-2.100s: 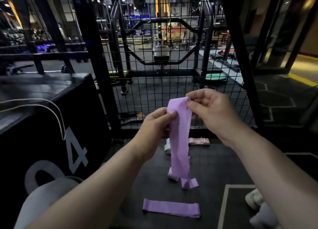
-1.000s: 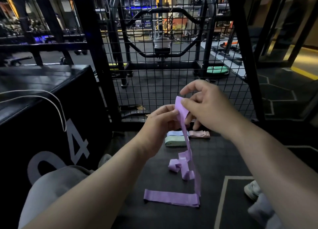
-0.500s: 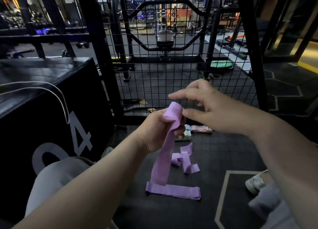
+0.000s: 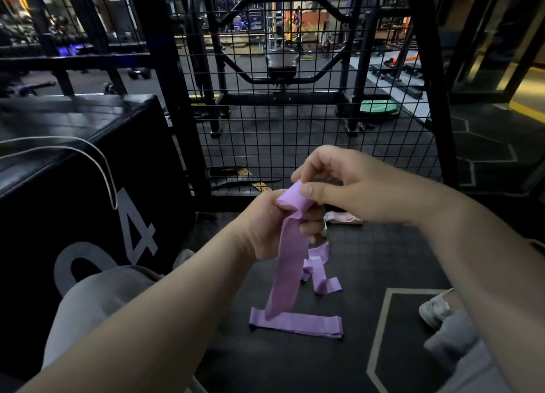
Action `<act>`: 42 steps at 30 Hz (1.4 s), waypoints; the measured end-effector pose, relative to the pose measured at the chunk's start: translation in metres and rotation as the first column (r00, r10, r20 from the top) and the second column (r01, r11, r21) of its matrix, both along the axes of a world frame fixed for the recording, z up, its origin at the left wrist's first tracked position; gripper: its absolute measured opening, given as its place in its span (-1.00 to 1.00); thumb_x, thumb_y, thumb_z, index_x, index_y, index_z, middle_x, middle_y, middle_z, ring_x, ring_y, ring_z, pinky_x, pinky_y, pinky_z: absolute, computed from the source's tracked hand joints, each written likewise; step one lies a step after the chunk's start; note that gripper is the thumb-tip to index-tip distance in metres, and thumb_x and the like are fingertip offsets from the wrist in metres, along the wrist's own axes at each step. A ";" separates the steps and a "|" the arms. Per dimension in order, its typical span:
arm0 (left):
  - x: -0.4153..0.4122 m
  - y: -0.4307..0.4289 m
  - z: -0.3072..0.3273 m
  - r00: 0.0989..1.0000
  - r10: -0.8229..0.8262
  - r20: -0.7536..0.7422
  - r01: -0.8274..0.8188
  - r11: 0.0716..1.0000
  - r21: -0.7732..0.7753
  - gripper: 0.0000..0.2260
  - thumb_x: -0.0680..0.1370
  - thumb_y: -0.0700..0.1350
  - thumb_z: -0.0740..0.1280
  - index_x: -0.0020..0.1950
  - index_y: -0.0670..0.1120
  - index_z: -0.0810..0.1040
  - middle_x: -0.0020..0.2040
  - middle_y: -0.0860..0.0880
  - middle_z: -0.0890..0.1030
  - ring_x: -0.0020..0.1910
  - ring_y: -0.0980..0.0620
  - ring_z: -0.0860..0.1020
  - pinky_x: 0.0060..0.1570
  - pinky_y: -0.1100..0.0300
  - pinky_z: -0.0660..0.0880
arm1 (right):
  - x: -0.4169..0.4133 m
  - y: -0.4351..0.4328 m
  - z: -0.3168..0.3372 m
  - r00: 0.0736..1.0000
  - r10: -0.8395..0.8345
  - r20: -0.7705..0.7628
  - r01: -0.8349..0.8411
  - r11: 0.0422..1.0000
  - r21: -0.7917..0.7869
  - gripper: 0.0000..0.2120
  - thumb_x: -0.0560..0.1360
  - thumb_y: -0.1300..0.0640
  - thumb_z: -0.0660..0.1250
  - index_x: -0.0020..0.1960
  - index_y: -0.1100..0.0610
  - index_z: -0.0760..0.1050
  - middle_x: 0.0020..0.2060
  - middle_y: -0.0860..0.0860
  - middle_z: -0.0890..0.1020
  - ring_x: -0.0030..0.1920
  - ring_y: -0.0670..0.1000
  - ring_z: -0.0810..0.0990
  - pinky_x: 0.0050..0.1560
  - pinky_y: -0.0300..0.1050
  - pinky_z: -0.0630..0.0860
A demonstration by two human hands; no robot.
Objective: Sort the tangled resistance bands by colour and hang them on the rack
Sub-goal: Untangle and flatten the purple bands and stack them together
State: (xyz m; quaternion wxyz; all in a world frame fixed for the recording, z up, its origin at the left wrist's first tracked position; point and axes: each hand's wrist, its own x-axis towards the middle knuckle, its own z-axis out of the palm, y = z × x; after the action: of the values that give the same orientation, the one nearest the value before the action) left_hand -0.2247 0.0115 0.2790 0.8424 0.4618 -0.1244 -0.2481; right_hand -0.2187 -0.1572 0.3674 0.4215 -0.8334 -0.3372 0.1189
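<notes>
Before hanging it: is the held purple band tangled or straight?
Straight: the purple band hangs flat, unknotted, from the left hand and right hand, top end curled.

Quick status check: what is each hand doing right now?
Left hand: grips the purple band near its top.
Right hand: pinches the top fold of the same band.

Closed off ahead by the wire mesh panel [image 4: 295, 133], walled on the left by the black box [image 4: 88, 192] marked 04. Open floor [image 4: 383, 254] below and right of the left hand [image 4: 262, 233] and right hand [image 4: 362, 186], broken by a flat purple band [image 4: 309, 325], a crumpled purple band [image 4: 323, 277] just behind it, a pink band [image 4: 345, 218] near the mesh and a shoe [image 4: 435, 310] at right. Straight down, crossed by the hanging purple band [image 4: 287, 274] held at its top by both hands.
</notes>
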 end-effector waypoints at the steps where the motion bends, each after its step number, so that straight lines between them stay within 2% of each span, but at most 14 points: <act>1: -0.001 -0.001 0.001 1.000 -0.004 0.005 0.004 1.000 -0.009 -0.82 0.52 -0.21 0.10 -0.23 -0.08 0.43 -0.37 0.02 0.38 -0.40 0.07 0.29 -0.23 0.12 0.24 | 0.000 0.000 0.000 1.000 0.012 0.003 -0.012 1.000 -0.009 -0.85 0.58 0.11 0.38 0.14 0.03 0.51 0.04 -0.03 0.67 -0.02 -0.11 0.67 0.06 -0.15 0.61; 4: -0.002 -0.001 0.004 1.000 -0.001 0.014 0.001 1.000 -0.022 -0.95 0.45 -0.18 0.24 -0.19 -0.12 0.48 -0.37 0.00 0.40 -0.40 0.06 0.30 -0.22 0.11 0.23 | -0.002 0.000 0.001 0.999 0.021 0.045 -0.018 0.997 -0.076 -0.70 0.57 0.09 0.40 0.28 -0.03 0.50 0.03 -0.10 0.59 -0.03 -0.24 0.61 -0.05 -0.39 0.50; 6: -0.003 0.000 0.006 1.000 0.010 0.014 -0.009 1.000 -0.022 -0.93 0.44 -0.21 0.23 -0.19 -0.13 0.51 -0.38 0.00 0.39 -0.40 0.06 0.31 -0.23 0.10 0.25 | -0.002 -0.001 0.003 0.999 0.028 0.016 -0.027 0.998 -0.050 -0.82 0.58 0.14 0.39 0.18 0.03 0.58 -0.04 -0.13 0.60 -0.13 -0.24 0.64 -0.18 -0.44 0.49; 9: -0.002 -0.001 0.007 0.999 -0.039 0.023 0.040 0.999 -0.019 -0.97 0.42 -0.20 0.29 -0.16 -0.12 0.51 -0.35 0.01 0.33 -0.39 0.06 0.30 -0.23 0.12 0.29 | -0.002 0.001 0.003 0.999 -0.007 0.040 0.007 1.000 0.005 -0.94 0.59 0.14 0.36 0.05 0.03 0.57 -0.13 -0.07 0.66 -0.21 -0.17 0.65 -0.20 -0.32 0.54; 11: -0.002 -0.001 0.006 0.996 -0.087 0.012 0.087 0.996 -0.015 -0.84 0.40 -0.18 0.32 -0.05 -0.17 0.53 -0.31 -0.01 0.39 -0.34 0.02 0.37 -0.23 0.12 0.38 | 0.002 0.003 0.002 0.995 -0.078 0.062 0.072 0.994 0.083 -0.94 0.60 0.15 0.34 0.05 0.01 0.54 -0.15 0.01 0.68 -0.20 -0.01 0.66 -0.17 -0.12 0.62; 14: -0.001 0.002 0.001 0.993 -0.111 -0.031 0.112 0.993 0.034 -0.61 0.57 -0.07 0.17 0.26 -0.30 0.52 -0.01 -0.19 0.61 -0.05 -0.19 0.58 0.15 -0.10 0.48 | 0.011 0.006 -0.001 0.961 -0.246 0.125 0.207 0.943 0.260 -0.93 0.59 0.17 0.36 0.05 0.04 0.55 -0.15 0.03 0.70 -0.14 0.05 0.67 -0.14 -0.04 0.64; 16: -0.001 0.007 -0.007 0.987 -0.150 -0.065 0.154 0.987 0.056 -0.38 0.69 0.15 0.01 0.43 -0.36 0.40 0.25 -0.35 0.56 0.29 -0.36 0.49 0.48 -0.27 0.23 | 0.019 0.005 -0.003 0.926 -0.365 0.093 0.304 0.870 0.389 -0.94 0.59 0.20 0.37 0.05 0.08 0.57 -0.16 0.05 0.71 -0.16 0.05 0.68 -0.13 -0.03 0.65; 17: -0.002 0.010 -0.009 0.982 -0.170 -0.082 0.175 0.983 0.054 -0.29 0.68 0.24 -0.02 0.45 -0.36 0.37 0.32 -0.38 0.52 0.37 -0.41 0.40 0.51 -0.31 0.13 | 0.022 0.002 -0.003 0.913 -0.405 0.045 0.346 0.829 0.439 -0.94 0.59 0.21 0.36 0.05 0.10 0.57 -0.17 0.04 0.71 -0.21 0.01 0.68 -0.18 -0.05 0.66; 21: -0.012 0.020 -0.020 0.968 -0.244 -0.059 0.248 0.965 0.087 -0.31 0.62 0.32 0.02 0.37 -0.21 0.54 0.23 -0.31 0.59 0.22 -0.36 0.52 0.34 -0.21 0.40 | 0.037 -0.013 -0.007 0.852 -0.510 -0.114 0.486 0.692 0.534 -0.95 0.60 0.21 0.35 0.02 0.10 0.57 -0.18 0.01 0.70 -0.24 -0.07 0.67 -0.34 -0.20 0.59; 25: -0.019 0.032 -0.029 0.974 -0.224 0.035 0.216 0.964 0.157 -0.65 0.58 -0.14 0.36 0.34 -0.23 0.51 0.10 -0.25 0.61 -0.03 -0.16 0.66 0.09 -0.08 0.58 | 0.053 -0.030 -0.013 0.767 -0.601 -0.224 0.603 0.557 0.571 -0.94 0.60 0.20 0.35 0.06 0.11 0.58 -0.08 0.04 0.70 -0.10 -0.01 0.68 -0.13 -0.04 0.68; 29: -0.021 0.047 -0.035 0.983 -0.157 0.092 0.119 0.938 0.326 -0.73 0.57 -0.46 0.25 0.27 -0.39 0.47 0.01 -0.27 0.62 -0.11 -0.14 0.67 -0.06 0.05 0.57 | 0.063 -0.047 -0.016 0.697 -0.667 -0.264 0.673 0.482 0.560 -0.87 0.61 0.15 0.34 0.14 0.11 0.58 -0.01 0.03 0.69 0.00 -0.01 0.69 -0.04 -0.07 0.67; 34: -0.022 0.064 -0.042 0.994 -0.003 0.108 -0.041 0.916 0.400 -0.72 0.53 -0.40 0.35 0.21 -0.48 0.46 0.01 -0.32 0.60 -0.16 -0.12 0.65 -0.18 0.11 0.59 | 0.069 -0.060 -0.019 0.644 -0.696 -0.317 0.717 0.404 0.568 -0.92 0.62 0.15 0.32 0.09 0.06 0.57 -0.03 0.00 0.67 -0.03 -0.02 0.67 -0.04 -0.07 0.65; 37: -0.020 0.068 -0.042 0.983 0.159 0.091 -0.182 0.904 0.387 -0.75 0.48 -0.33 0.44 0.14 -0.34 0.59 -0.01 -0.33 0.62 -0.20 -0.10 0.66 -0.29 0.20 0.60 | 0.069 -0.065 -0.024 0.634 -0.695 -0.340 0.729 0.389 0.564 -0.92 0.63 0.17 0.30 0.05 0.05 0.55 -0.10 -0.03 0.65 -0.14 -0.08 0.62 -0.25 -0.23 0.59; 42: -0.015 0.075 -0.039 0.912 0.398 0.096 -0.403 0.832 0.381 -0.80 0.48 -0.22 0.43 0.06 -0.27 0.56 -0.12 -0.28 0.64 -0.28 -0.06 0.68 -0.35 0.21 0.59 | 0.071 -0.074 -0.042 0.603 -0.682 -0.414 0.776 0.379 0.504 -0.93 0.62 0.19 0.31 0.03 0.05 0.54 -0.02 0.01 0.66 -0.03 -0.05 0.64 -0.18 -0.18 0.59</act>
State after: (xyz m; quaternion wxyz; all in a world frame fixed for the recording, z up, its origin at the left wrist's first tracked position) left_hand -0.2394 0.0866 0.2401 0.7648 0.6385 0.0224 -0.0832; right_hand -0.1473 -0.2316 0.3255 0.7087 -0.6862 0.0762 -0.1450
